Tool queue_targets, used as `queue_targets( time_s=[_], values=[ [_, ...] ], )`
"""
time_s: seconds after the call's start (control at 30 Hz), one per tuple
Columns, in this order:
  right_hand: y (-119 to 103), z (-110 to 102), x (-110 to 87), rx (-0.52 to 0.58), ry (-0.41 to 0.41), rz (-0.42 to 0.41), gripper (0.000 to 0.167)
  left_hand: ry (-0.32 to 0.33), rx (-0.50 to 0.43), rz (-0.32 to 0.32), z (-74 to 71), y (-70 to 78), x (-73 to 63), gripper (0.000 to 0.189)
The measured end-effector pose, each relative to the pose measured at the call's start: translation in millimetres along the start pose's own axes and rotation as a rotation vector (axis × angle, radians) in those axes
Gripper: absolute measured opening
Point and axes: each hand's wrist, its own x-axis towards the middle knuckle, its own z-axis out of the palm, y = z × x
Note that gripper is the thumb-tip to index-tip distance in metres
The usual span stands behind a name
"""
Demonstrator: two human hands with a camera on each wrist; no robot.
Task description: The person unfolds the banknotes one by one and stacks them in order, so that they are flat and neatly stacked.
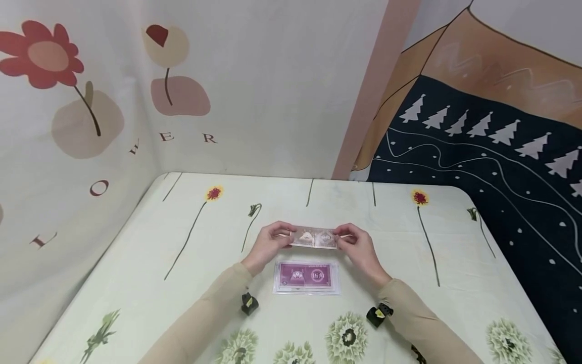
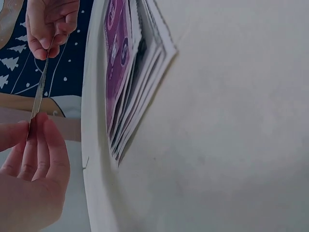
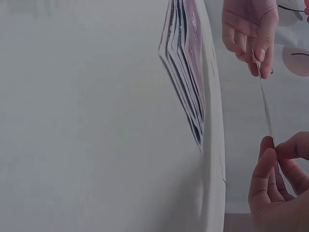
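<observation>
A banknote (image 1: 313, 237) is stretched level between both hands above the table. My left hand (image 1: 269, 245) pinches its left end between thumb and fingers, and my right hand (image 1: 360, 248) pinches the right end the same way. Edge-on, the banknote (image 2: 41, 87) shows as a thin strip in the left wrist view. Nearer to me on the table lies a stack of purple banknotes (image 1: 305, 275), apart from both hands. From the side, in the right wrist view, the stack (image 3: 186, 72) has several layers, some in clear sleeves.
The table (image 1: 136, 303) wears a pale cloth printed with flowers. Behind it hangs a white curtain (image 1: 273, 91) with flower prints and letters. A dark cloth with white trees (image 1: 482, 151) hangs at the right. Each wrist carries a small black camera (image 1: 249, 303).
</observation>
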Motion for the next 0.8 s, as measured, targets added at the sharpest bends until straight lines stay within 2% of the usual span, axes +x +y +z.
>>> queue_targets(
  time_s=[0.17, 0.4, 0.57, 0.7, 0.8],
  values=[
    [23.7, -4.3, 5.6, 0.003, -0.028, 0.007, 0.012, -0.022, -0.003, 0.009, -0.5, -0.7, -1.2, 0.024],
    [27.9, -9.8, 8.1, 0.068, -0.084, 0.038, 0.015, -0.03, -0.001, -0.014, -2.2, 0.7, -3.7, 0.021],
    [27.4, -17.1, 9.9, 0.111, -0.127, 0.075, 0.017, -0.04, 0.07, -0.038, -3.5, 2.9, -7.4, 0.02],
    [26.5, -20.7, 8.4, 0.154, -0.176, 0.026, 0.013, -0.052, 0.109, -0.064, -5.4, 3.9, -12.3, 0.021],
    [27.9, -20.5, 6.4, 0.154, -0.213, -0.016, 0.011, -0.061, 0.103, -0.066, -7.0, 4.2, -16.7, 0.022]
  ],
)
